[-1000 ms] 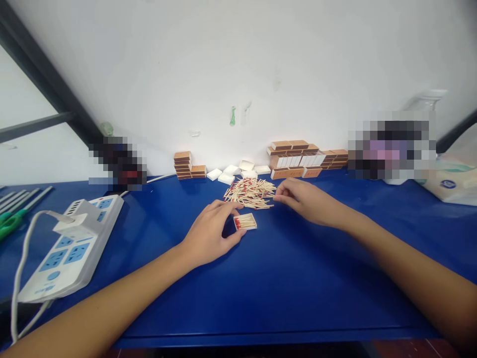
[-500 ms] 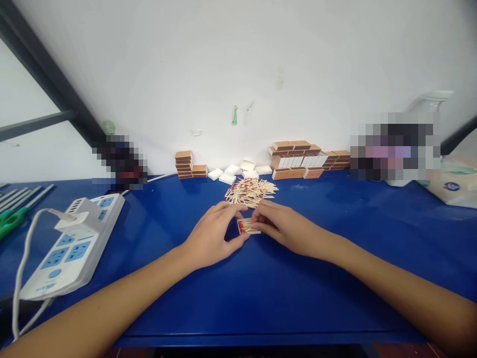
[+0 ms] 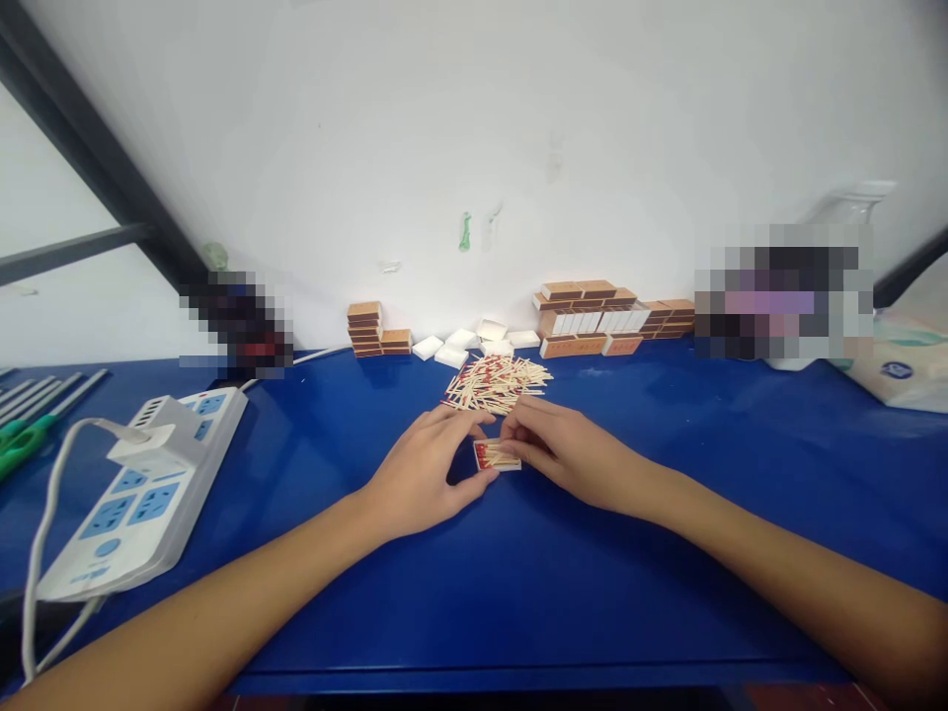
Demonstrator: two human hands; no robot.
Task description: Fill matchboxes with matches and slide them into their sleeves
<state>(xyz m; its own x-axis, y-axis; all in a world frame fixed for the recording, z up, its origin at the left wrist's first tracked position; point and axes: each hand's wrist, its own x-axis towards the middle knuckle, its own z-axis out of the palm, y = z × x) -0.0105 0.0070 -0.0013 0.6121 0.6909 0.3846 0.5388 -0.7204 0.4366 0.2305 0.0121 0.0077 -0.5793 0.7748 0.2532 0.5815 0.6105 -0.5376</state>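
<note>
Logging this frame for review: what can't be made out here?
Head view:
Small white tray of red-tipped matches: right hand covers its right side; fill unclear.
Two pixelated patches by the wall: blurred.
Print on tan matchbox stacks: too small.
Green-handled tool: cut off at left edge.

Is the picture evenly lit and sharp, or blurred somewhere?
Head view: soft, even light, faint shadows under the left hand and right hand; the table edge bows slightly; two patches by the wall are pixelated; the tray of matches looks slightly soft.
</note>
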